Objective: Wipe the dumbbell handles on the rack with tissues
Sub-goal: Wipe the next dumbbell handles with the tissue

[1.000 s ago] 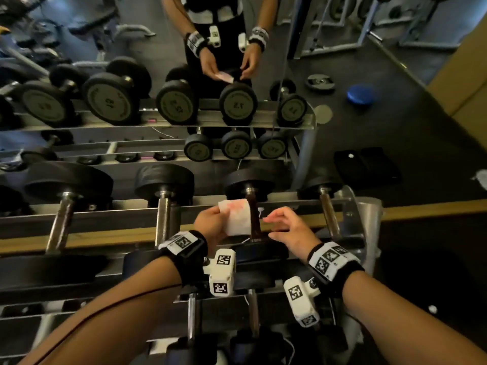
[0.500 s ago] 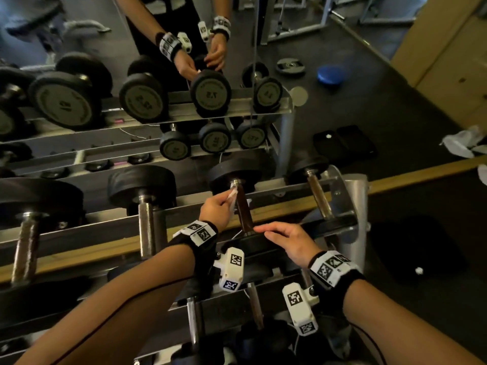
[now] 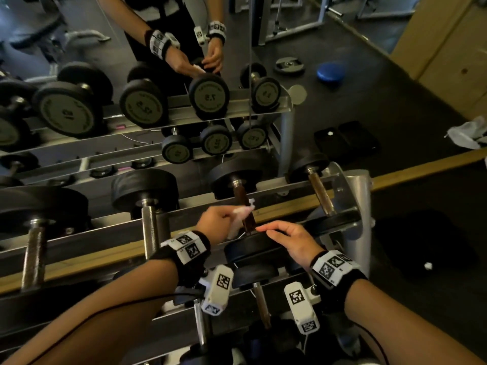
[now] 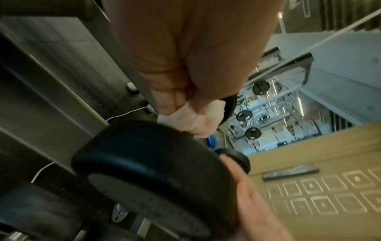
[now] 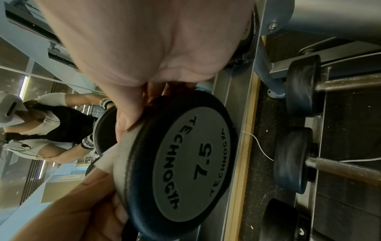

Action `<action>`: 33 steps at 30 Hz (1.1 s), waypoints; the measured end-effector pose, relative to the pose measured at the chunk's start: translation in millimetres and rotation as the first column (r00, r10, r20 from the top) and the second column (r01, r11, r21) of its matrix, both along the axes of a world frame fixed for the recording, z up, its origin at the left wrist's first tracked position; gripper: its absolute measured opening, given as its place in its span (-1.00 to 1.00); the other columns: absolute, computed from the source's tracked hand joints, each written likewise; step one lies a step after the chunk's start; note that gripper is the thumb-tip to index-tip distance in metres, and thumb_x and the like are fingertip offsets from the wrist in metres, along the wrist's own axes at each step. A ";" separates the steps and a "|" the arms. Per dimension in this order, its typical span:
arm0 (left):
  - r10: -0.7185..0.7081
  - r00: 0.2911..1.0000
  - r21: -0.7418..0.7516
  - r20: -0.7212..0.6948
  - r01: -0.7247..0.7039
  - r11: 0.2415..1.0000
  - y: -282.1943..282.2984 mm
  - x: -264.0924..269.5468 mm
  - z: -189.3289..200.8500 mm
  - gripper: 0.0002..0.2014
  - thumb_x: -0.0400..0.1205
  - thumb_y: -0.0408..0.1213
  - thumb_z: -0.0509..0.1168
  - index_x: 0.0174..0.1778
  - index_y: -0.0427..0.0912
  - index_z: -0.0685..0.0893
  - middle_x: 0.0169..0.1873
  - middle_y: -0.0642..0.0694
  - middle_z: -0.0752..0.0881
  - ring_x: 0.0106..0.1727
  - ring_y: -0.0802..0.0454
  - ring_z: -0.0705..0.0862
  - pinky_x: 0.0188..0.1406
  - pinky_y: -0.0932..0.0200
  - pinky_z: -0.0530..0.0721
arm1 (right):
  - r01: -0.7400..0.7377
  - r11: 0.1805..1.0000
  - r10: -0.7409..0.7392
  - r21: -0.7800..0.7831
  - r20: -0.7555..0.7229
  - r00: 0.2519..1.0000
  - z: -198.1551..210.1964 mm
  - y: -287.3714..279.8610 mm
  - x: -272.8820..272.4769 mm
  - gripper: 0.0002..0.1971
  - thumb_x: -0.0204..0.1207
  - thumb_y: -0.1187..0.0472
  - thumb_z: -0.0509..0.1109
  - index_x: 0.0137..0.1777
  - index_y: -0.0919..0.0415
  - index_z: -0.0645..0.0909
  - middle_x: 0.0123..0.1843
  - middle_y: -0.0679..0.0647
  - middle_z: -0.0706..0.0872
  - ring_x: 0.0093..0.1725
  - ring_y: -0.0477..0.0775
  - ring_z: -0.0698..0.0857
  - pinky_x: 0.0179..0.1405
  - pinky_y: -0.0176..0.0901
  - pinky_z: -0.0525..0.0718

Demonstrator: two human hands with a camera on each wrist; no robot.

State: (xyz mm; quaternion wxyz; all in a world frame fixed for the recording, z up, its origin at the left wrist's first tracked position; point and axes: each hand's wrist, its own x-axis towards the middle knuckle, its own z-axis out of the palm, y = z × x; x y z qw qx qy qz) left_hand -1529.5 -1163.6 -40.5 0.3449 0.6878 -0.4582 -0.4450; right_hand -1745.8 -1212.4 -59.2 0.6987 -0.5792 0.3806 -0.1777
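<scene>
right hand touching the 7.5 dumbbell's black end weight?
Touching. The right wrist view shows the right hand with its thumb lying on the rim of the round black end weight marked 7.5.

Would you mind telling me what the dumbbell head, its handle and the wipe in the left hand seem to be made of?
Dumbbell head: probably matte black rubber around a grey disc with moulded 7.5 lettering. Handle: likely metal, dull brown, perhaps tarnished or coated. Tissue: thin, soft white paper, crumpled where the left hand pinches it.
</scene>
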 end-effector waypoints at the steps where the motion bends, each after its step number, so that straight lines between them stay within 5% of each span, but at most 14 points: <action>1: 0.072 0.997 -0.036 -0.037 -0.073 0.997 -3.2 6.8 -0.5 -0.77 0.69 -0.25 0.32 0.17 0.09 0.79 0.19 0.05 0.78 0.27 0.22 0.69 0.47 0.18 0.52 | -0.001 1.000 0.001 -0.003 0.001 1.000 0.4 0.0 -0.2 -0.79 0.67 0.17 0.34 0.12 -0.09 0.78 0.16 0.03 0.81 0.19 0.07 0.77 0.15 -0.08 0.75; 4: 0.249 0.969 -0.106 0.010 -0.246 0.963 -14.7 24.9 -6.3 -0.73 0.70 -0.35 0.28 0.27 -0.12 0.76 0.23 -0.06 0.76 0.38 0.04 0.65 0.53 0.13 0.44 | 0.014 1.000 -0.014 -0.007 0.001 1.000 1.0 -0.6 0.4 -0.77 0.67 0.22 0.34 0.10 -0.06 0.80 0.15 0.04 0.82 0.19 0.07 0.78 0.21 -0.04 0.74; 10: 0.155 0.982 0.054 0.111 -0.162 0.985 -16.7 6.1 -30.8 -0.78 0.70 0.04 0.26 0.18 0.25 0.77 0.07 0.07 0.81 0.20 0.06 0.71 0.34 0.11 0.59 | 0.013 1.000 -0.013 -0.015 -0.007 1.000 1.3 -0.3 -0.1 -0.79 0.67 0.23 0.33 0.16 0.05 0.78 0.16 0.03 0.82 0.17 0.00 0.78 0.09 -0.25 0.74; 14: 0.159 0.984 0.074 0.082 -0.165 0.984 -6.6 -4.0 -28.3 -0.78 0.72 -0.02 0.25 0.19 0.24 0.77 0.09 0.05 0.80 0.19 0.05 0.72 0.34 0.09 0.61 | 0.018 1.000 -0.018 -0.008 0.004 1.000 0.4 0.2 0.7 -0.78 0.68 0.26 0.31 0.18 0.12 0.76 0.16 0.08 0.81 0.17 0.03 0.78 0.12 -0.21 0.75; 19: -0.021 0.981 0.198 0.195 -0.019 0.980 1.7 1.4 -9.5 -0.78 0.68 0.07 0.29 0.17 0.24 0.79 0.09 0.14 0.78 0.16 0.15 0.68 0.03 0.34 0.52 | 0.020 1.000 -0.020 0.003 0.000 1.000 3.1 2.0 0.2 -0.77 0.69 0.24 0.29 0.15 0.01 0.77 0.18 0.08 0.80 0.18 0.04 0.77 0.06 -0.21 0.76; 22: -0.231 0.932 0.282 0.280 0.150 0.948 -4.1 10.7 4.5 -0.78 0.69 -0.12 0.30 0.17 0.18 0.80 0.09 0.08 0.78 0.17 0.08 0.69 0.13 0.22 0.57 | 0.023 1.000 -0.023 0.006 0.011 1.000 3.8 3.1 0.4 -0.77 0.69 0.25 0.29 0.15 0.02 0.76 0.19 0.11 0.79 0.20 0.10 0.76 0.12 -0.13 0.75; 25: -0.027 0.949 0.166 0.315 -0.027 0.986 -13.4 26.4 16.0 -0.75 0.69 -0.32 0.25 0.15 -0.04 0.81 0.08 -0.11 0.80 0.19 -0.08 0.72 0.13 0.20 0.58 | 0.022 1.000 -0.022 0.002 0.027 0.999 4.1 3.4 0.1 -0.77 0.69 0.26 0.29 0.15 0.04 0.76 0.18 0.09 0.80 0.18 0.08 0.77 0.05 -0.21 0.75; 28: 0.219 0.925 -0.046 0.311 -0.215 0.975 -20.0 36.3 21.3 -0.71 0.68 -0.24 0.25 0.21 0.09 0.79 0.10 -0.03 0.82 0.16 0.04 0.72 0.08 0.31 0.56 | 0.015 1.000 -0.015 0.016 0.038 0.999 2.4 3.1 0.1 -0.76 0.70 0.25 0.28 0.15 0.01 0.76 0.17 0.06 0.80 0.17 0.04 0.78 0.03 -0.21 0.75; 33: -0.057 0.907 0.060 0.418 0.035 0.998 -22.2 10.4 -3.7 -0.70 0.74 -0.17 0.18 0.30 0.18 0.72 0.19 -0.14 0.77 0.25 -0.15 0.70 0.26 0.17 0.57 | 0.020 1.000 -0.020 0.001 0.060 0.998 -1.6 1.8 0.7 -0.75 0.69 0.27 0.29 0.13 -0.01 0.77 0.18 0.05 0.81 0.21 0.03 0.77 0.07 -0.24 0.72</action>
